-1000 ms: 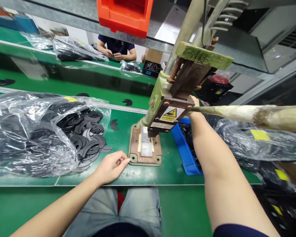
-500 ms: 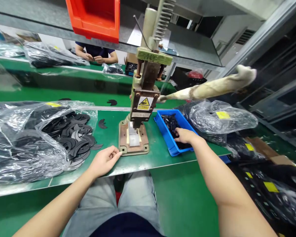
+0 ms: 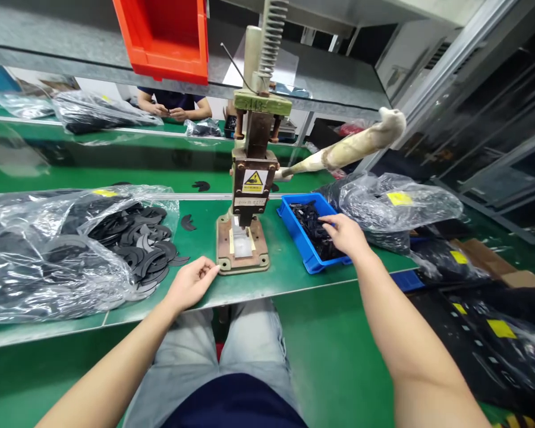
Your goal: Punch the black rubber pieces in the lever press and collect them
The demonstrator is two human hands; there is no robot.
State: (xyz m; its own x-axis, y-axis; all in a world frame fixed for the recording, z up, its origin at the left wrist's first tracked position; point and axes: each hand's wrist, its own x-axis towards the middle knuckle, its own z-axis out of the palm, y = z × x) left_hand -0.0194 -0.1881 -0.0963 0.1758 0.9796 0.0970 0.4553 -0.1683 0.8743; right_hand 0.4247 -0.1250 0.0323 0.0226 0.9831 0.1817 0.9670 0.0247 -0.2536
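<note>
A green hand press (image 3: pixel 255 172) with a long cloth-wrapped lever stands on the bench, a pale metal fixture (image 3: pixel 242 244) on its base. Beside the base's front left corner, my left hand (image 3: pixel 191 284) rests at the bench edge, fingers loosely bent, thumb out and nothing visible in it. My right hand (image 3: pixel 345 236) is over the right side of a blue bin (image 3: pixel 310 261) of small black parts (image 3: pixel 310 223). Its thumb and fingertips are close together; what they hold, if anything, I cannot make out. Black crescent-shaped pieces (image 3: pixel 149 252) spill from a clear plastic bag (image 3: pixel 71 267) on the left.
A red bin (image 3: pixel 169 68) sits on the shelf above. Bagged goods (image 3: pixel 392 208) lie behind the blue bin, with more bags at the lower right. Loose black pieces (image 3: pixel 188 222) lie near the press. Across the bench, another person's hands (image 3: pixel 169 113) handle something small.
My right hand has drawn up and slightly back from the parts in the blue bin. My left hand stays by the press base. The camera view has shifted a little.
</note>
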